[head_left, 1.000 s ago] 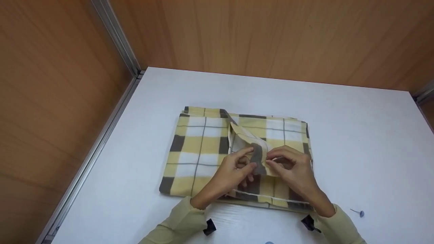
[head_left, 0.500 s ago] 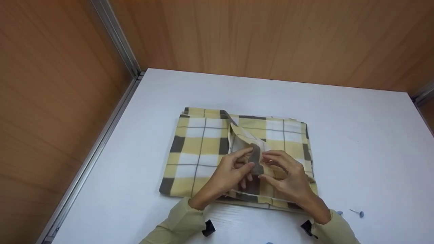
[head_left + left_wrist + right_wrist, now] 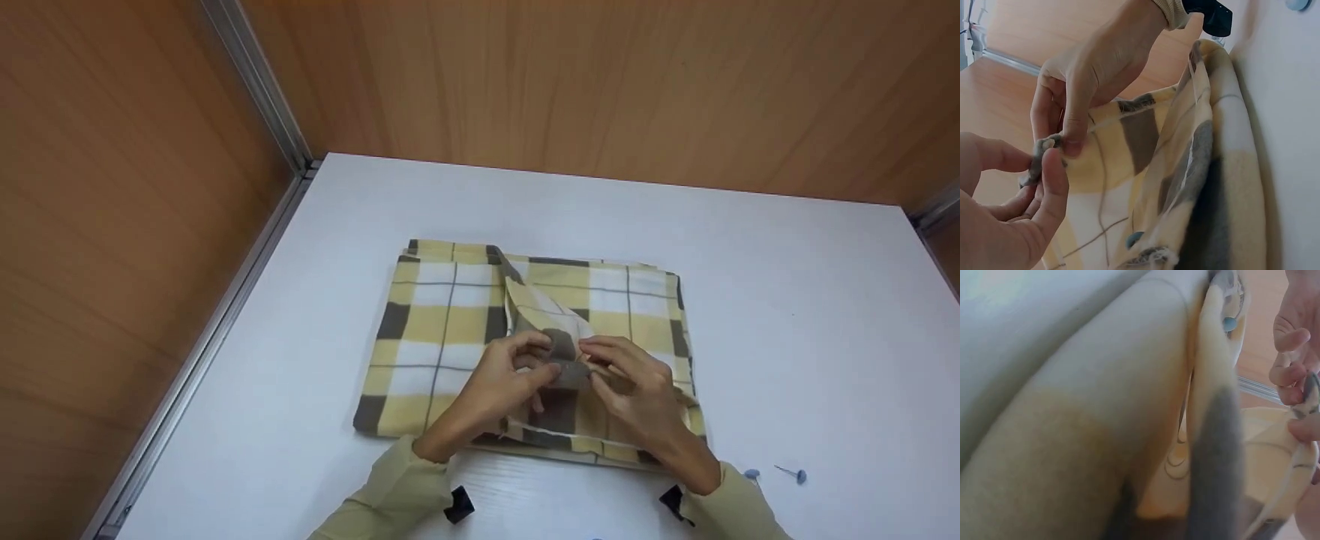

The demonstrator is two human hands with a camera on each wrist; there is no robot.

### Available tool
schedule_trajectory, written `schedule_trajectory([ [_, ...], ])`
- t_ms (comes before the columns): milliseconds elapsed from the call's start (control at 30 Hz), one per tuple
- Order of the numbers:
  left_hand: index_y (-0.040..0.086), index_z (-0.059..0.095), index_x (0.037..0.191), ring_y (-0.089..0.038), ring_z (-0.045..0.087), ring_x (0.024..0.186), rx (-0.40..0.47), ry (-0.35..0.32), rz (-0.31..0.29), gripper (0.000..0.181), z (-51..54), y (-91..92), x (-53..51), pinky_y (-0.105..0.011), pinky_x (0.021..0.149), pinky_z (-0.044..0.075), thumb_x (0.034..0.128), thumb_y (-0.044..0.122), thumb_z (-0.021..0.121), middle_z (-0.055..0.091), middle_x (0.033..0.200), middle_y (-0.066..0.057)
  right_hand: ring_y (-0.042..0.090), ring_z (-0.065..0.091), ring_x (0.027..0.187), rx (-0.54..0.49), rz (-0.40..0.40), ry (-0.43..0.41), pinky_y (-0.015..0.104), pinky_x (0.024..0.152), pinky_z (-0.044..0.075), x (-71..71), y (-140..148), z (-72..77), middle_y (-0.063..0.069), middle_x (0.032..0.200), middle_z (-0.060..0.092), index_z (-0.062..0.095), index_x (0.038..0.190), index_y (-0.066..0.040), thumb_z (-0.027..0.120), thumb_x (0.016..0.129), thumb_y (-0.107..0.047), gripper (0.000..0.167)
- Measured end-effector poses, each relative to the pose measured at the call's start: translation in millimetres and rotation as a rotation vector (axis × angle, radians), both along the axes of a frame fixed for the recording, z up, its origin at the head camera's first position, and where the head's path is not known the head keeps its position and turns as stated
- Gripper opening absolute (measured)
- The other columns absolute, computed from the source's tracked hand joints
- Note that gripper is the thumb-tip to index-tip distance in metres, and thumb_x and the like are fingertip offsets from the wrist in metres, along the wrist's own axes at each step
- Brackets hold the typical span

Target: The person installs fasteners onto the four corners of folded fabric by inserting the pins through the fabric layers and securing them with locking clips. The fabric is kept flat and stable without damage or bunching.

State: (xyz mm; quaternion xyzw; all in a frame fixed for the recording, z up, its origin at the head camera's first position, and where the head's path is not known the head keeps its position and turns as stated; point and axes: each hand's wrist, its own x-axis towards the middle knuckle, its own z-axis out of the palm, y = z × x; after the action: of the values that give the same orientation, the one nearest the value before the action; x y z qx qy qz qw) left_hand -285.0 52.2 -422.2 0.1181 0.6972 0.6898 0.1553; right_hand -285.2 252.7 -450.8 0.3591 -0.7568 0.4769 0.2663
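A folded plaid blanket (image 3: 465,322) in yellow, white and dark grey lies on the table. My left hand (image 3: 506,382) pinches a raised grey part of its top layer between thumb and fingers. Close beside it, my right hand (image 3: 645,390) pinches the same lifted edge. The left wrist view shows a small bunched grey bit of cloth (image 3: 1044,152) between both hands' fingertips. Further along the blanket's edge, a blue round pin head (image 3: 1135,239) shows against the fabric. Whether a pin is between the fingers cannot be made out.
Two blue-headed pins, one nearer the sleeve (image 3: 752,474) and one further right (image 3: 801,476), lie on the white table (image 3: 810,337). Part of another blue head shows at the bottom edge. Wooden panels (image 3: 585,82) stand behind and at the left. Black wrist cameras (image 3: 459,506) sit by both cuffs.
My right hand has shifted slightly left and its thumb has closed in on the fabric. The lifted grey edge is now folded over between the hands. A second pin beside the right sleeve has come into view.
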Motion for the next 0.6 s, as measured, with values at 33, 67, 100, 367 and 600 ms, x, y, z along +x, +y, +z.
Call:
schedule_trajectory([
  [33, -0.002, 0.059, 0.111, -0.032, 0.061, 0.063, 0.008, -0.019, 0.007, 0.024, -0.3, -0.1, -0.7, -0.053, 0.053, 0.052, 0.0899, 0.009, 0.064, 0.062, 0.092, -0.01, 0.029, 0.066, 0.085, -0.006, 0.006, 0.002, 0.021, 0.076, 0.054, -0.3, -0.2, -0.2, 0.021, 0.1, 0.064, 0.066, 0.101, 0.011, 0.064, 0.061, 0.031, 0.044],
  [67, -0.002, 0.059, 0.107, -0.033, 0.061, 0.062, 0.02, -0.039, 0.017, 0.022, -0.3, -0.1, -1.5, -0.053, 0.052, 0.053, 0.0896, 0.01, 0.065, 0.063, 0.091, -0.01, 0.029, 0.066, 0.086, -0.01, 0.008, 0.004, 0.022, 0.075, 0.054, -0.5, -0.4, -0.5, 0.021, 0.099, 0.064, 0.066, 0.101, 0.011, 0.063, 0.061, 0.032, 0.045],
  [100, -0.002, 0.06, 0.104, -0.033, 0.062, 0.062, 0.031, -0.052, 0.029, 0.02, -0.2, -0.1, -2.4, -0.053, 0.052, 0.053, 0.0896, 0.011, 0.065, 0.064, 0.089, -0.01, 0.029, 0.066, 0.086, -0.013, 0.007, 0.008, 0.022, 0.075, 0.054, -0.5, -0.4, -0.7, 0.021, 0.099, 0.065, 0.066, 0.1, 0.011, 0.063, 0.061, 0.032, 0.045],
  [367, -0.004, 0.057, 0.093, -0.026, 0.061, 0.049, 0.068, -0.094, 0.068, 0.012, -0.3, 0.0, -4.8, -0.053, 0.054, 0.053, 0.0914, 0.007, 0.062, 0.068, 0.081, -0.012, 0.024, 0.065, 0.083, 0.015, -0.018, 0.056, 0.016, 0.075, 0.052, 0.7, -1.3, 1.0, 0.017, 0.097, 0.068, 0.068, 0.103, 0.007, 0.065, 0.06, 0.029, 0.048],
  [600, -0.007, 0.057, 0.096, -0.035, 0.063, 0.056, 0.113, -0.063, 0.052, 0.012, -4.5, -1.4, -6.9, -0.043, 0.052, 0.056, 0.0929, 0.004, 0.059, 0.067, 0.082, -0.013, 0.02, 0.065, 0.08, 0.037, 0.011, 0.05, 0.017, 0.072, 0.052, 0.1, -3.3, 3.4, 0.012, 0.095, 0.069, 0.069, 0.1, 0.003, 0.065, 0.067, 0.028, 0.041],
])
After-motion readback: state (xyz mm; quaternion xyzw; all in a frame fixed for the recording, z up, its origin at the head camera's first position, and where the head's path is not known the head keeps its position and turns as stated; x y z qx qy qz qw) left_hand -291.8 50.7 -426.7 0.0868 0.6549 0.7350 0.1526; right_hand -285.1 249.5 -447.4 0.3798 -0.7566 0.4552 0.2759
